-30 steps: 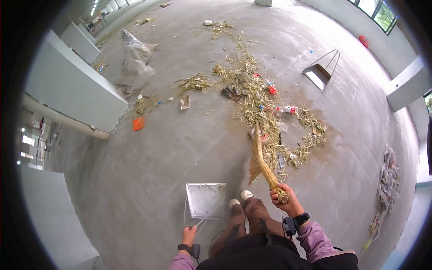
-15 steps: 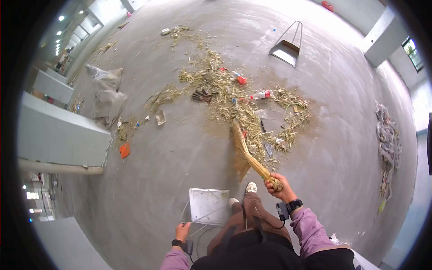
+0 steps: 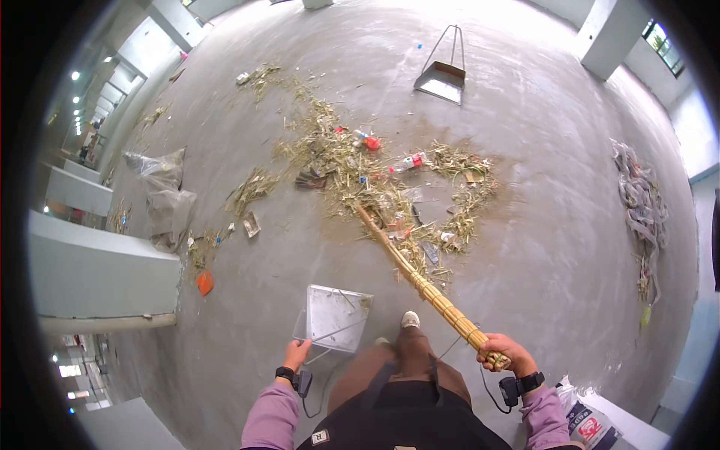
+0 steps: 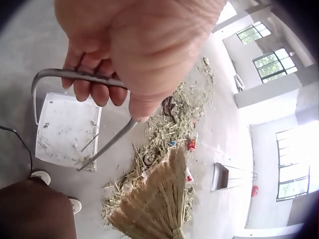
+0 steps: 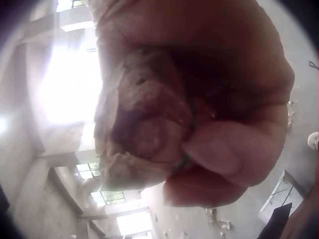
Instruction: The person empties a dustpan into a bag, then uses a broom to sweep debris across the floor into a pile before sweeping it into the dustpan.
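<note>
My right hand [image 3: 506, 352] grips the butt end of a straw broom [image 3: 442, 304], whose far end lies at the near edge of the straw and litter heap [image 3: 337, 157]. In the right wrist view my fingers curl round the bound handle end [image 5: 144, 134]. The left wrist view has the broom's fanned bristles [image 4: 154, 199] over the heap. My left hand [image 3: 297, 354] holds the wire handle of a white dustpan [image 3: 337, 319]; in the left wrist view the fingers hook round the grey handle bar [image 4: 89, 76]. Bits of straw lie in the pan.
A second dustpan [image 3: 442, 81] stands beyond the heap. Crumpled plastic sheeting [image 3: 166, 199] lies at the left by a low wall [image 3: 97, 270], with an orange piece [image 3: 205, 282] nearby. A tangle of plastic [image 3: 637, 202] lies at the right, and a printed bag [image 3: 589, 424] at the lower right.
My right hand has moved right and closer to my body, so the broom lies longer and more slanted across the view. The left hand still holds the dustpan handle. The head view has shifted.
</note>
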{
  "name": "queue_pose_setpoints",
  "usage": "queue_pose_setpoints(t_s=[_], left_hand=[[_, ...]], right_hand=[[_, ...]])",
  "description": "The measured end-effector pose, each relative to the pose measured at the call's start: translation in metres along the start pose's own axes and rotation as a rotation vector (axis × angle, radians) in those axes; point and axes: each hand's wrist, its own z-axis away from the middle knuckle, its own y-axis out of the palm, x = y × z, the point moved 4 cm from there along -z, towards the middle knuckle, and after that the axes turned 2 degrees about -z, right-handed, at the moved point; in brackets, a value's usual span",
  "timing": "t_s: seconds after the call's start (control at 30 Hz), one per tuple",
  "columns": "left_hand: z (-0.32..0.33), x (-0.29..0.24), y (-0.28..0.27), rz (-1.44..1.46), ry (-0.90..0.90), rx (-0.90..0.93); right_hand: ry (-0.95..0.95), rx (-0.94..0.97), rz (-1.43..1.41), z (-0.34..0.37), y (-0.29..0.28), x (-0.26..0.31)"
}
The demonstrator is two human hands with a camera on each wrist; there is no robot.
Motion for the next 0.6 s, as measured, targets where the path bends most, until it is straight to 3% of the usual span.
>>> queue_pose_setpoints(t_s=[0.13, 0.23, 0.47, 0.6], left_hand=[[-0.026, -0.056, -0.002, -0.076, 0.093, 0.031], [-0.044, -0.101, -0.002, -0.119, 0.173, 0.058], [-0.132, -0.153, 0.012, -0.241, 0.404, 0.129], [-0.161, -0.195, 0.013, -0.294, 0.379, 0.213]], right_hand=[[-0.088, -0.101, 0.043, 0.018, 0.001, -0.005], [-0.179, -0.206, -0.069, 0.014, -0.001, -0.025], [-0.313, -0.449, -0.334, -0.023, -0.006, -0.032], [-0.363, -0.613, -0.341, -0.070, -0.030, -0.025]])
